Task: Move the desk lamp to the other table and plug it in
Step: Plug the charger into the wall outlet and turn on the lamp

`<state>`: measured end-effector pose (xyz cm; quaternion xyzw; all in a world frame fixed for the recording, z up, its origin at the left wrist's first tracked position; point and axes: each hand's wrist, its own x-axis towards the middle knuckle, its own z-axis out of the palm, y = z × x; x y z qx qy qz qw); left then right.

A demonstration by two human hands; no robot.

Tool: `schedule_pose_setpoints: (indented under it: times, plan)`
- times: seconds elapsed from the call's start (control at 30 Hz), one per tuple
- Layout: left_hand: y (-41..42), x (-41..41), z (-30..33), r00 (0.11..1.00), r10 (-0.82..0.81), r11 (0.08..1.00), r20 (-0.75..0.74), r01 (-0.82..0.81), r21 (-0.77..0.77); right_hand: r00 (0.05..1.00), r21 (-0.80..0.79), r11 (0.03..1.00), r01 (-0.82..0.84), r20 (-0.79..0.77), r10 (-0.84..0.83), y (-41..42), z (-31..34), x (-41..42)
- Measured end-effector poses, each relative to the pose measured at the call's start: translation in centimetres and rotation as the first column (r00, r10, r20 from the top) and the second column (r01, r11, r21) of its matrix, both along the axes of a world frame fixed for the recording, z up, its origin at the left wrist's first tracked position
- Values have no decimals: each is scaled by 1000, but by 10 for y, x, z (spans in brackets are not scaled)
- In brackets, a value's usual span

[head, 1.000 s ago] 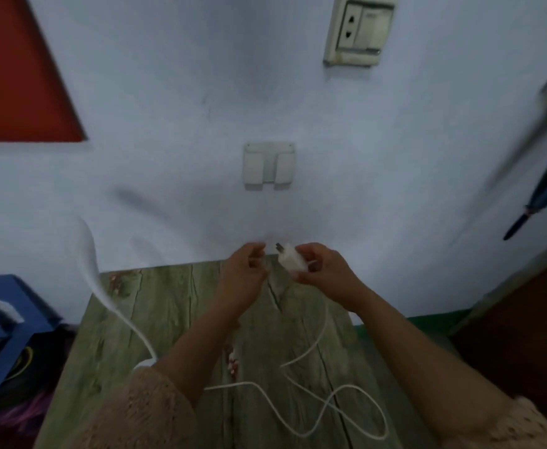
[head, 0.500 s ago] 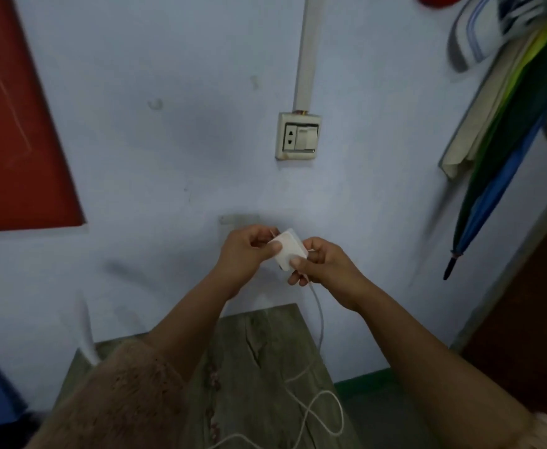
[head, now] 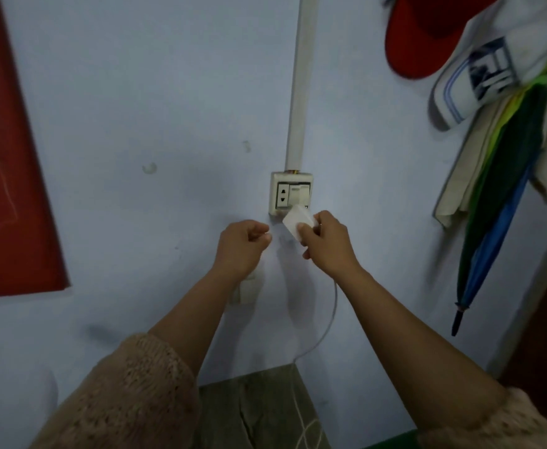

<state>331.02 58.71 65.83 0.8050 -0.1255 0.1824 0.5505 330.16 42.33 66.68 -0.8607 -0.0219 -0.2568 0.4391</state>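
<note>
My right hand grips the lamp's white plug adapter and holds it just below the right side of the wall socket, close to the wall. A white cable hangs from the adapter down to the wooden table. My left hand is curled shut beside the adapter, a little to its left, with nothing visible in it. The lamp itself is out of view.
A white cable duct runs up the blue wall from the socket. A folded blue-green umbrella, a white bag and a red cap hang at the right. A red panel covers the wall at the left.
Both hands rose from above the table toward the socket. My left hand has let go of the adapter, which my right hand alone now holds just under the socket.
</note>
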Motion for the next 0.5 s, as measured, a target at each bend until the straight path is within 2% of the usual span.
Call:
schedule_pose_setpoints:
  times: [0.2, 0.5]
  plan:
    - [-6, 17, 12, 998, 47, 997, 31, -49, 64, 995, -273, 958, 83, -37, -97, -4, 30, 25]
    - [-5, 22, -5, 999, 47, 997, -14, -46, 55, 996, -367, 927, 79, -13, -90, 11, 48, 43]
